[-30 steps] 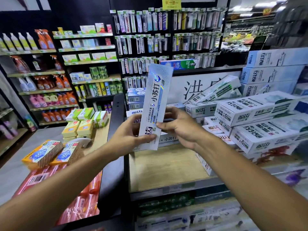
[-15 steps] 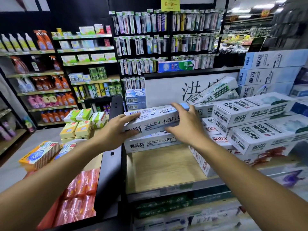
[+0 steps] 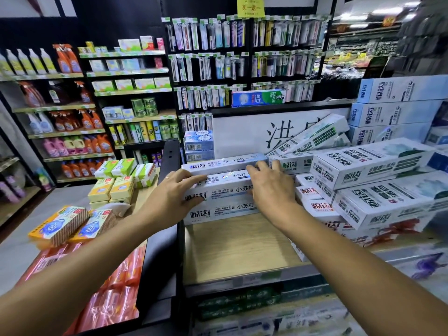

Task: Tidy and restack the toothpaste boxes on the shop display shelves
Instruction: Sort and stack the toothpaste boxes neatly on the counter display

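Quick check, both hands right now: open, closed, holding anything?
Left hand: open, fingers spread flat on the left end of the top toothpaste box of the stack.
Right hand: open, palm down on that box's right end; not gripping.

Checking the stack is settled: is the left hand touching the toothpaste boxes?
Touching. The head view shows the left hand lying flat on the stacked toothpaste boxes, fingers overlapping their fronts.

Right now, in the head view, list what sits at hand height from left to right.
Orange soap packs → yellow soap boxes → left hand → blue-and-white toothpaste stack → right hand → green-and-white toothpaste boxes.
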The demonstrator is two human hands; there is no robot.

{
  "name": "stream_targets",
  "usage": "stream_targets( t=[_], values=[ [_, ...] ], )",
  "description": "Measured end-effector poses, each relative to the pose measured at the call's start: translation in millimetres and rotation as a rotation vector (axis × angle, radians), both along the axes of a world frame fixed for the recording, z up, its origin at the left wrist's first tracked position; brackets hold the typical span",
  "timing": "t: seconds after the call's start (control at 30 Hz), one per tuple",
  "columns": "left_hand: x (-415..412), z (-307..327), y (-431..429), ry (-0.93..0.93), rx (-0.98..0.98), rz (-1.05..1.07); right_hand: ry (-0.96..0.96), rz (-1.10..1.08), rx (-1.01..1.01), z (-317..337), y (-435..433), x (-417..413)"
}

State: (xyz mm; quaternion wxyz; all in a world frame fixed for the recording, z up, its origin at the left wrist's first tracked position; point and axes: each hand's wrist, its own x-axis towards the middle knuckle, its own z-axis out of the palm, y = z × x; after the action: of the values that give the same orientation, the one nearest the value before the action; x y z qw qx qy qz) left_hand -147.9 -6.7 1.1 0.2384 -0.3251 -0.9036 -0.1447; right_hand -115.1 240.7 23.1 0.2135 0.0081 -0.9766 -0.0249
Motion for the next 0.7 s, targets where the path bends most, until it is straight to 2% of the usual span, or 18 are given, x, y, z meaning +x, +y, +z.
stream_targets(
  t=[0.13, 0.2, 0.57, 0.7],
  values=[
    [3.2, -2.2, 0.8, 0.197, -0.283, 0.048, -0.037, 0.077, 0.089, -13.9, -6.4, -9.0],
    [2.5, -2.3, 2.6, 0.264, -0.362, 0.055, -0.037, 0.086, 0.131, -23.4, -12.0, -12.3],
    [-8.9, -7.2, 3.9, 0.246, -0.294, 0.069, -0.058, 0.106, 0.012, -28.7, -15.5, -28.9],
    [-13.5, 5.9, 7.0, 0.154, -0.099, 0.084, -0.012, 0.111, 0.012, -32.2, -13.7, -19.9]
  ],
)
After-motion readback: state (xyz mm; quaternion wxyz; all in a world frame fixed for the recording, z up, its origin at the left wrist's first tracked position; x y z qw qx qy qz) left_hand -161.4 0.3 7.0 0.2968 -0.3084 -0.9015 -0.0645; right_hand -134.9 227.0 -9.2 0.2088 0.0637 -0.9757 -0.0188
